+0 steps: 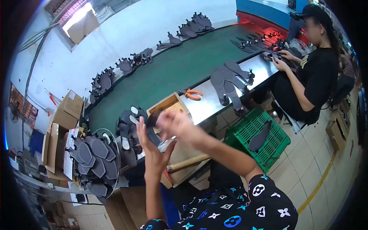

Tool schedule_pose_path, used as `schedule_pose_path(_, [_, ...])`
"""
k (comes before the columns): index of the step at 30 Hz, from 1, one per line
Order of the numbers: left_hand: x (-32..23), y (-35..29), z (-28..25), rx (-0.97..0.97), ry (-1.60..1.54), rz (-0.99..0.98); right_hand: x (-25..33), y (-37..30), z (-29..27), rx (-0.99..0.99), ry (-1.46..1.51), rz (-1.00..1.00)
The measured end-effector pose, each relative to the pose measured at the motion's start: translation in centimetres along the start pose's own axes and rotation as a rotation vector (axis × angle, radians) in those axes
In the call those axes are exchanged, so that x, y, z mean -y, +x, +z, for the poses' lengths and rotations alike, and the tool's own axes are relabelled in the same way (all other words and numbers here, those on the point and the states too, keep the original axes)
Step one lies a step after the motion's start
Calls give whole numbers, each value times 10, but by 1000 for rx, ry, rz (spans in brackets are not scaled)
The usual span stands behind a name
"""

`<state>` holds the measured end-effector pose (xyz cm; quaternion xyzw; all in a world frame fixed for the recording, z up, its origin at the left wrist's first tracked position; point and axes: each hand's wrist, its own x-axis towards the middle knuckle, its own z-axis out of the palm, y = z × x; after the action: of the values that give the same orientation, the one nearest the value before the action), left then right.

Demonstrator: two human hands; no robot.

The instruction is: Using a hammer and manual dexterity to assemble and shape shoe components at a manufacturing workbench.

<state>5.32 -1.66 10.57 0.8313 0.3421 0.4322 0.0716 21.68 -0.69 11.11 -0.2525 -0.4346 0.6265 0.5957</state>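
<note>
My left hand is raised over the near end of the bench, fingers pointing up and thumb held apart. My right hand reaches in from the right beside it, its fingers smeared by motion. A blurred dark piece shows at the right fingertips; whether they grip it I cannot tell. Dark grey sandal soles, some with white patches, lie just behind my left hand. A hammer with a wooden handle rests below my hands on the small work surface.
Beyond my hands are a wooden box and orange-handled pliers. A hoop-rimmed holder of soles stands at left. Soles line the green conveyor belt. A green crate sits right, near a seated co-worker handling sandals.
</note>
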Motion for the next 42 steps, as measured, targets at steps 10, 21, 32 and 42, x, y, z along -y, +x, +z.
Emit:
schedule_pose_path(10, [-16, -33, -77, -451, -669, -544, -75, -127, -48, 166, -1658, 24])
schedule_pose_path(21, [41, -75, 21, 228, 465, -536, -71, -306, -94, -580, -907, 157])
schedule_pose_path(32, [180, 105, 85, 985, 404, -133, -60, -278, -94, -783, -568, 140])
schedule_pose_path(42, [208, 89, 112, 555, 426, -43, -66, -268, -88, -618, -604, 135])
